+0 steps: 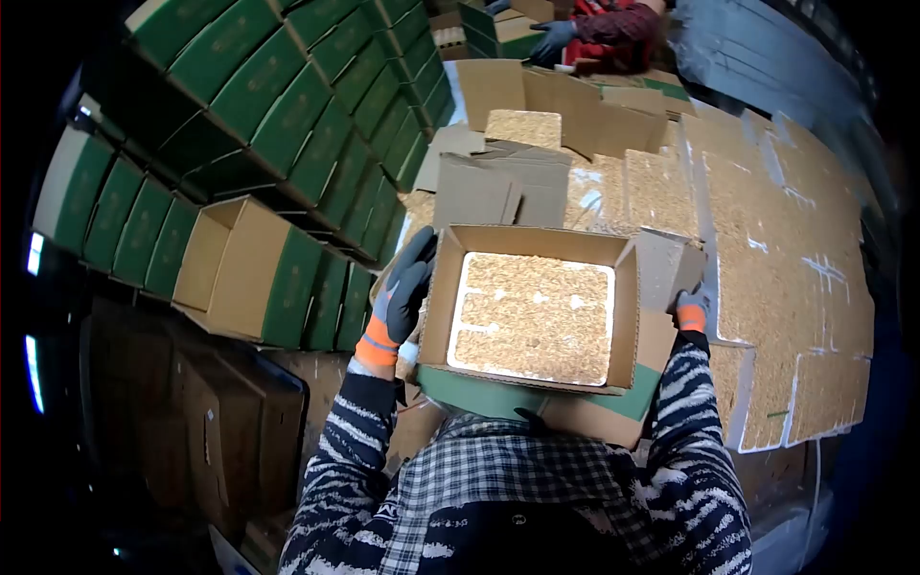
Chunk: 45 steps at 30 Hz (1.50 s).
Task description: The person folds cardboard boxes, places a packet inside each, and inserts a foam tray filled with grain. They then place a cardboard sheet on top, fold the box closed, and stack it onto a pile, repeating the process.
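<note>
In front of my body sits an open cardboard box (433, 316), green on part of its outside. Inside it lies a tan, grainy-topped block (537, 321) with white edges and white streaks. My left hand (407, 287), in a dark glove with an orange cuff, is at the box's left wall, its fingers stretched upward along it. On the right, my right hand (692, 309), gloved alike, is closed on the outward-folded right flap (671, 273). Some of its fingers are hidden behind the flap.
Green cartons (297, 144) are stacked high on the left, with one open carton (235, 268) lower down. Similar grainy blocks (786, 259) cover the right side. Beyond my box stand a grey-brown carton (508, 187) and a co-worker's gloved hand (554, 43).
</note>
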Available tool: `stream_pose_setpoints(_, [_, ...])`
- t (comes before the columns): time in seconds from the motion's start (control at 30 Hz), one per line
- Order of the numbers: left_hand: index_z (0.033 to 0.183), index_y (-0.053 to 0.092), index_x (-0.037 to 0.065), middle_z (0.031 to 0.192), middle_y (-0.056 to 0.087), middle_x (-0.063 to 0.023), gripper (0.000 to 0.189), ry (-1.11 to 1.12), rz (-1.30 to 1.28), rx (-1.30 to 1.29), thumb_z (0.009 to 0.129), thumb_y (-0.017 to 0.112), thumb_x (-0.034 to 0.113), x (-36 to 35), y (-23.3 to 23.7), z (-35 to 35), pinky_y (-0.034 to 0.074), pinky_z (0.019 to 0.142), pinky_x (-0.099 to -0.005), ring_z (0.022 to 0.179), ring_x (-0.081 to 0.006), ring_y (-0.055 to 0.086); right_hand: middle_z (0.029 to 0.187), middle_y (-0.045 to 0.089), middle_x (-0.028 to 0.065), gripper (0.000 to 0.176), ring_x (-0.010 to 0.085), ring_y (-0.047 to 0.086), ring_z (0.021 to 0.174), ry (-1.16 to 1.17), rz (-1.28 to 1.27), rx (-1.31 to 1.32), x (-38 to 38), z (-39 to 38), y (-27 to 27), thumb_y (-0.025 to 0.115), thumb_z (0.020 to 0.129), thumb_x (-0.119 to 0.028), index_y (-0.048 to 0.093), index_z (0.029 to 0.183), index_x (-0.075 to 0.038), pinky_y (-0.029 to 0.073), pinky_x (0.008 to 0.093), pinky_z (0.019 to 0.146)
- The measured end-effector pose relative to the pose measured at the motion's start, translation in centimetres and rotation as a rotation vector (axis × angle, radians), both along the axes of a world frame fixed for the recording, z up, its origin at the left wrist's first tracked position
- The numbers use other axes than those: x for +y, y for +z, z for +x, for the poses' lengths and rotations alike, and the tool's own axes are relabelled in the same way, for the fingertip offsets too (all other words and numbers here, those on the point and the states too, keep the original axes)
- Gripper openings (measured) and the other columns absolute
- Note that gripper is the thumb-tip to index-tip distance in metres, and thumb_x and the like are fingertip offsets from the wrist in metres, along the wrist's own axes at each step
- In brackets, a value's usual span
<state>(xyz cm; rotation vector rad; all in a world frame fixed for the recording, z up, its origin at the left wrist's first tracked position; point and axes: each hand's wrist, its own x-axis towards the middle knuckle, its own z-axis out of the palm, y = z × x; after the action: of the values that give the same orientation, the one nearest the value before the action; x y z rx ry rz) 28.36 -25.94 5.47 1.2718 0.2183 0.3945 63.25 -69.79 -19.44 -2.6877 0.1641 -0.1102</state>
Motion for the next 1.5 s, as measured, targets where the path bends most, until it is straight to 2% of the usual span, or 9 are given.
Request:
stream_pose_setpoints(0.23, [0.12,0.065,0.004,0.109,0.07,-0.0104,0.038,0.4,0.533,0.619,0.083,0.07,0.012,12.2,-16.1,-4.8,0.051,0.085,-0.0299,0.096,-0.0195,0.067,0.101,0.064,0.0154,0.025,0.0322,0.063,0.096,0.363,0.3,-0.439,-0.8,-2.1,15.2,0.065,0.084,-0.006,0.063,0.108,0.0,0.048,0.0366,0.084])
stream_pose_setpoints(0.5, [0.101,0.071,0.012,0.104,0.067,-0.0122,0.034,0.476,1.044,0.789,0.075,0.077,0.032,11.0,-18.4,0.5,0.047,0.091,-0.0381,0.105,-0.03,0.061,0.096,0.063,0.0106,0.017,0.0294,0.062,0.088,0.87,0.28,-0.963,5.9,-12.3,32.4,0.068,0.081,-0.004,0.067,0.099,-0.006,0.049,0.0386,0.079])
stream_pose_setpoints(0.63, [0.096,0.072,0.013,0.106,0.067,-0.0151,0.027,0.333,1.098,0.89,0.079,0.072,0.033,13.5,-21.8,2.1,0.047,0.091,-0.0406,0.103,-0.032,0.062,0.094,0.062,0.0082,0.016,0.0311,0.061,0.097,1.414,0.165,-0.64,10.6,-15.0,34.0,0.066,0.074,-0.013,0.068,0.091,-0.011,0.049,0.0413,0.086])
stream_pose_setpoints(0.83, [0.084,0.074,0.012,0.097,0.069,-0.0125,0.018,0.421,0.993,0.754,0.078,0.072,0.029,12.4,-16.6,0.7,0.048,0.084,-0.0388,0.096,-0.0312,0.064,0.085,0.057,0.0039,0.003,0.0252,0.056,0.09,1.66,-0.415,-0.394,13.8,-15.0,34.1,0.06,0.072,-0.013,0.062,0.072,-0.015,0.046,0.0371,0.081])
stream_pose_setpoints(1.03, [0.085,0.069,0.003,0.093,0.066,-0.0084,0.007,0.62,0.605,-0.207,0.078,0.072,0.004,6.0,-2.6,2.0,0.05,0.079,-0.0332,0.088,-0.0214,0.062,0.078,0.062,0.0034,0.017,0.0225,0.058,0.084,1.667,-0.807,-0.462,16.2,-14.8,29.1,0.057,0.077,-0.019,0.062,0.061,-0.016,0.044,0.0333,0.084])
stream_pose_setpoints(1.13, [0.099,0.068,0.007,0.101,0.066,-0.0073,0.024,0.293,1.157,-0.411,0.076,0.072,0.005,-0.6,6.9,1.3,0.05,0.086,-0.0362,0.095,-0.0256,0.063,0.086,0.067,0.004,0.007,0.0245,0.06,0.094,1.595,-0.907,-0.403,15.0,-14.2,25.6,0.061,0.075,-0.019,0.066,0.071,-0.015,0.041,0.0388,0.098])
stream_pose_setpoints(1.23, [0.109,0.067,0.015,0.113,0.064,-0.0064,0.026,-0.304,1.598,-0.239,0.084,0.066,0.02,-4.0,3.0,3.2,0.041,0.1,-0.0388,0.108,-0.027,0.059,0.109,0.067,0.0062,0.029,0.0292,0.055,0.117,1.619,-0.927,-0.167,14.8,-15.0,28.9,0.067,0.072,-0.015,0.069,0.101,-0.017,0.03,0.0446,0.113])
stream_pose_setpoints(1.33, [0.109,0.067,0.018,0.121,0.062,-0.0066,0.024,-0.729,1.862,0.276,0.09,0.055,0.022,-4.8,3.6,3.4,0.035,0.106,-0.0418,0.117,-0.0249,0.056,0.144,0.048,0.0074,0.073,0.0342,0.032,0.141,1.593,-0.664,0.149,14.5,-16.4,33.4,0.063,0.072,-0.004,0.049,0.139,-0.029,0.02,0.0477,0.118])
stream_pose_setpoints(1.5, [0.137,0.053,0.011,0.132,0.057,-0.0147,0.054,-0.003,0.932,-0.172,0.085,0.052,-0.002,-0.5,5.9,-1.2,0.038,0.109,-0.04,0.126,-0.0293,0.052,0.149,0.043,0.0126,0.078,0.0252,0.035,0.141,1.055,0.652,-0.127,7.8,-15.7,36.0,0.047,0.072,0.014,0.037,0.147,-0.007,0.026,0.0347,0.117])
